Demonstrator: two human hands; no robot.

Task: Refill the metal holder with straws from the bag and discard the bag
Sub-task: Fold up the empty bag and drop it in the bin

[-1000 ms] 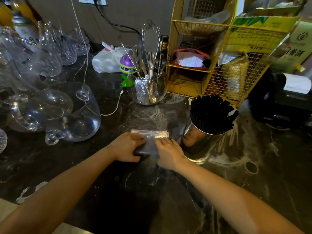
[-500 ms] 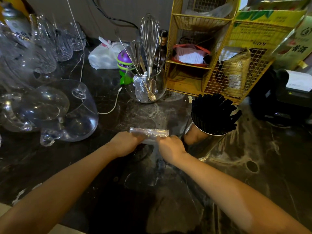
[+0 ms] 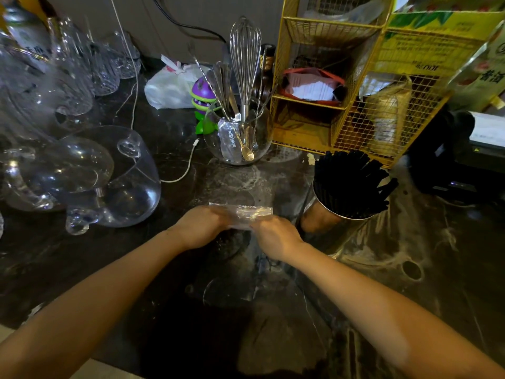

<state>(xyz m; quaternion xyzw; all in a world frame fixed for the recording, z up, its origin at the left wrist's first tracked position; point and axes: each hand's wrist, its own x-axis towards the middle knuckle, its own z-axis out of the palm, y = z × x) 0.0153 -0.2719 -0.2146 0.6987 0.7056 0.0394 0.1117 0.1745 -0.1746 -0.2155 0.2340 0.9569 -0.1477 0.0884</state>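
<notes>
Since a second ago I've folded the bag [image 3: 247, 214] smaller; both hands, left hand [image 3: 203, 227] and right hand [image 3: 276, 236], pinch it. The metal holder [image 3: 330, 217] looks full of straws [image 3: 352, 184], so discarding comes next.

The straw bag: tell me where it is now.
In the head view the clear bag sits at centre, pinched between the left hand and right hand, just left of the metal holder.

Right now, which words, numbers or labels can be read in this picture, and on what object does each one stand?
"100": yellow box, printed, seen mirrored or upside down.
Chinese characters: green and white carton, partly cut off, not read with certainty.
Vertical print: clear sleeve in the glass bowl, too small to read.
Bottle label: blurred.
</notes>
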